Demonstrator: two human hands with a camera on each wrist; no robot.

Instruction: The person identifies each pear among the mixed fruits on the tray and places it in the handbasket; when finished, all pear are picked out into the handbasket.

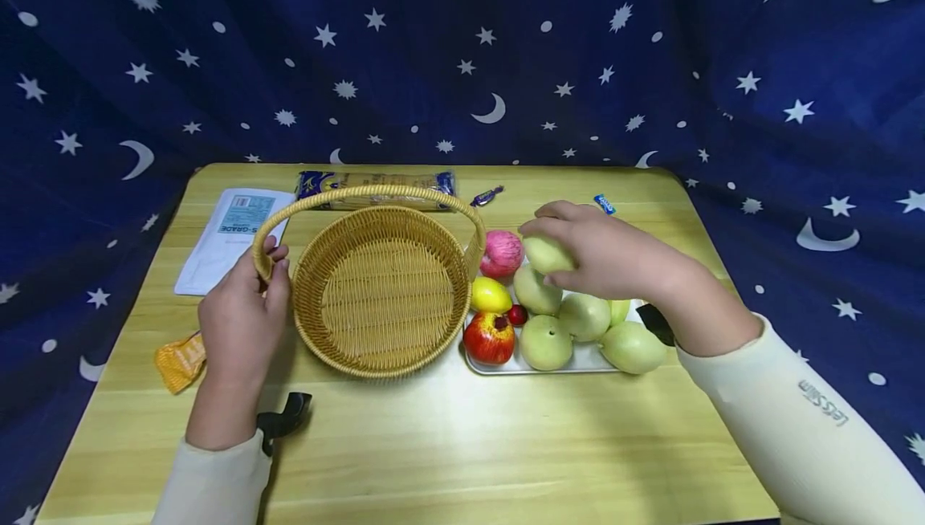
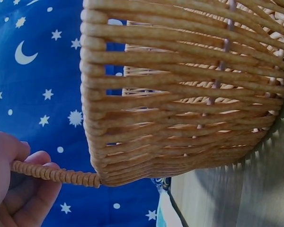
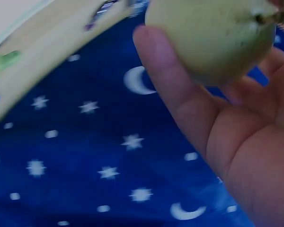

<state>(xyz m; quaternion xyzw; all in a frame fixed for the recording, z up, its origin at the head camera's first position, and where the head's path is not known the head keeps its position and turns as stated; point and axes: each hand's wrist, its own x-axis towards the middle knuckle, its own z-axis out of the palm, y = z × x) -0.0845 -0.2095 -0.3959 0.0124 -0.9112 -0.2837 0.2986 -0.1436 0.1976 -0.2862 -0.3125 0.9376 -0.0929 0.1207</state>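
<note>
Taking the basket (image 1: 393,292) as the centre of our clock, we find the pale green fruit (image 1: 547,254) between two and three, held up at the far edge of the white tray (image 1: 587,360). The right hand (image 1: 607,252) has fingers and thumb curved round it; whether it touches the fruit beneath, we cannot tell. We judge it firm and moderately light, its smooth, rounded skin a little slippery and perhaps easy to bruise (if it is real fruit and not a model, which we cannot settle). A broad grip round its widest part should suit it better than a pinch at the brown stem (image 3: 279,18).

At nine o'clock the left hand (image 1: 242,324) has thumb and fingers closed on the coil-wrapped handle (image 1: 361,192). We expect the basket to be light and slightly springy, best taken by that arch or the thick rim. Its walls are woven wicker with open gaps, its mouth round. Near three o'clock sit a waxy yellow fruit (image 1: 491,295), a glossy red one (image 1: 489,340) with a dark crown, and a streaked pink one (image 1: 502,254).
</note>
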